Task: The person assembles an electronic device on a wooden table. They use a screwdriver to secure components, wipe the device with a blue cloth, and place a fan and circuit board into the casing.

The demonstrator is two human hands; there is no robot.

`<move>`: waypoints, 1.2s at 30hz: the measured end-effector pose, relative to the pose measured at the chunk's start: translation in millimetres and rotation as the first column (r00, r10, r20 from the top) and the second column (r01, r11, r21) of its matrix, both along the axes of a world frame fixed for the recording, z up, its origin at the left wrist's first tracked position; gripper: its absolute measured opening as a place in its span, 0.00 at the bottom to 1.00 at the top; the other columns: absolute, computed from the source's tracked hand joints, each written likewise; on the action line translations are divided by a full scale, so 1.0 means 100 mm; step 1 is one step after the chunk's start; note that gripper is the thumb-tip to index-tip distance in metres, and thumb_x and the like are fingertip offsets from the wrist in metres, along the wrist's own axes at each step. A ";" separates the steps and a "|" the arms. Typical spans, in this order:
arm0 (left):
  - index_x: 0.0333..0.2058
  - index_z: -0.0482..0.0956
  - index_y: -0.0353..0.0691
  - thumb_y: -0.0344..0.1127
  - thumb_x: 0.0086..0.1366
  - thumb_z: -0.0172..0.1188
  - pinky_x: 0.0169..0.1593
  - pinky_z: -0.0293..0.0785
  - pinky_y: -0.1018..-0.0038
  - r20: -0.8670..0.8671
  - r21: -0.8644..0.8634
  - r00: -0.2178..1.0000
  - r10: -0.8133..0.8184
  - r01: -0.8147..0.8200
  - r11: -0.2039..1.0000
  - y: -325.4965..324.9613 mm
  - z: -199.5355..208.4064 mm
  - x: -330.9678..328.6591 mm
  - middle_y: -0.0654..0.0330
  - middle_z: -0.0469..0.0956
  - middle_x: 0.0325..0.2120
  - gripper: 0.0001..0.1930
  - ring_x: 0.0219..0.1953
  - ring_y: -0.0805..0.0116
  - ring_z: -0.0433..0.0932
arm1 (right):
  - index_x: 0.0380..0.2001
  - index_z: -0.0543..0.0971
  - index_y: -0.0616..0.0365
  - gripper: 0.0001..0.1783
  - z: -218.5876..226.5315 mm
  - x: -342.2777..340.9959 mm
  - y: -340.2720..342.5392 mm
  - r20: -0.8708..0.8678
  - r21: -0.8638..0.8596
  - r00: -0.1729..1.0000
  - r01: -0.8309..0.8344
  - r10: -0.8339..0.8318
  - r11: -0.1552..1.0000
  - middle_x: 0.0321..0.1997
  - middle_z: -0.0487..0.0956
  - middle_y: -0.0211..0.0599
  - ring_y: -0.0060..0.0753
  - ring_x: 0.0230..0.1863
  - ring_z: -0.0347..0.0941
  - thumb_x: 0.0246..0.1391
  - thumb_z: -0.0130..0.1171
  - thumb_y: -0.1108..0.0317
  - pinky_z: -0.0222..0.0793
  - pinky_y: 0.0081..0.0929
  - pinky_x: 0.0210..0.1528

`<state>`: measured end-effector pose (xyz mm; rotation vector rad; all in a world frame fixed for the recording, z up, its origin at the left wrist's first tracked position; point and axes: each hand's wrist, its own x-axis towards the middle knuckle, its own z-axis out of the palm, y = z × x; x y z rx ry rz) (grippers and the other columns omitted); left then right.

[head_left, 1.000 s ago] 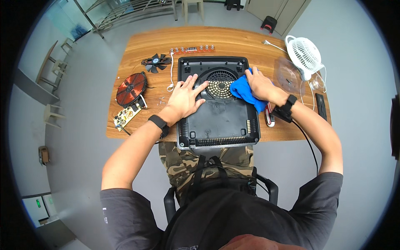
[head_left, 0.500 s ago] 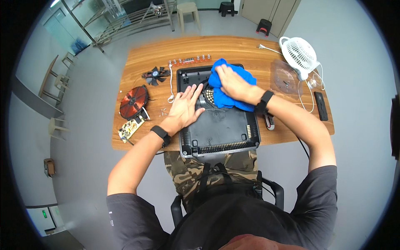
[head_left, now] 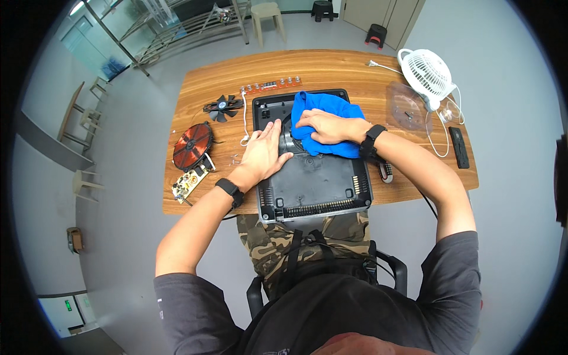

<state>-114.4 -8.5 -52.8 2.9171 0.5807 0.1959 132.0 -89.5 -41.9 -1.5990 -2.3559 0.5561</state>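
Both of my hands are on one big thing, so I begin with what carries it. The wooden tabletop (head_left: 331,68) is the largest, and it holds everything I work with. On its middle lies the black plastic housing (head_left: 313,177) of a cooker, turned with the inside up; its near edge reaches the front edge of the tabletop, just above my knees. At the far right corner stands a small white fan (head_left: 427,72), with its white cable running down toward me. Just beside it lies a clear plastic bag (head_left: 405,106) with some little parts inside, too small for me to tell.

A blue cloth (head_left: 322,121) lies over the upper right part of the housing. My right hand (head_left: 325,126) presses flat on this cloth, fingers stretched and together, pointing to the left; it does not clamp the cloth. My left hand (head_left: 264,154) rests on the left edge of the housing, open, with fingers spread a little and holding nothing.

Left of the housing I see a round copper coil (head_left: 192,145), and touching it below, a small circuit board (head_left: 187,183). Farther up is a black fan blade wheel (head_left: 223,107). Near the right edge of the tabletop lies a black remote-like bar (head_left: 459,147), well apart from my hands.
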 end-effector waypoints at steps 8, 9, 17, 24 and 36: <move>0.69 0.52 0.25 0.57 0.66 0.60 0.69 0.57 0.56 0.013 -0.002 1.000 0.007 -0.007 1.000 0.00 0.00 -0.01 0.31 0.64 0.64 0.48 0.68 0.43 0.64 | 0.55 0.80 0.55 0.23 0.25 0.06 -0.09 0.148 -0.114 0.978 -0.130 0.146 0.985 0.52 0.78 0.45 0.52 0.57 0.73 0.53 0.57 0.72 0.69 0.43 0.61; 0.69 0.52 0.25 0.57 0.66 0.60 0.69 0.57 0.56 0.018 0.001 1.000 0.004 -0.004 1.000 -0.01 0.00 -0.02 0.31 0.64 0.64 0.48 0.68 0.43 0.64 | 0.54 0.81 0.55 0.23 0.30 0.05 -0.08 0.181 -0.119 0.972 -0.129 0.150 0.984 0.51 0.79 0.44 0.52 0.56 0.74 0.53 0.57 0.72 0.69 0.43 0.61; 0.69 0.51 0.24 0.57 0.67 0.59 0.69 0.57 0.57 -0.001 0.032 1.000 0.003 -0.003 0.999 0.01 -0.04 -0.01 0.33 0.64 0.65 0.48 0.69 0.46 0.63 | 0.35 0.82 0.61 0.10 0.02 0.00 0.06 0.544 0.355 0.790 0.088 -0.282 0.931 0.40 0.82 0.48 0.47 0.45 0.80 0.56 0.55 0.67 0.77 0.38 0.45; 0.69 0.53 0.24 0.55 0.65 0.61 0.68 0.58 0.56 0.003 0.034 1.000 0.018 -0.018 0.999 -0.02 -0.03 0.00 0.33 0.65 0.64 0.47 0.69 0.46 0.63 | 0.47 0.73 0.70 0.20 -0.13 -0.17 0.07 0.127 0.187 0.933 0.312 -0.338 0.932 0.47 0.75 0.56 0.58 0.50 0.73 0.51 0.60 0.73 0.73 0.45 0.54; 0.69 0.52 0.24 0.56 0.65 0.61 0.68 0.59 0.56 0.013 0.033 1.000 0.004 -0.005 0.999 -0.01 -0.04 0.00 0.34 0.66 0.64 0.48 0.69 0.46 0.64 | 0.47 0.79 0.68 0.25 0.31 -0.09 0.06 0.048 0.070 0.944 0.323 -0.327 0.944 0.36 0.82 0.61 0.62 0.43 0.80 0.47 0.67 0.64 0.77 0.47 0.48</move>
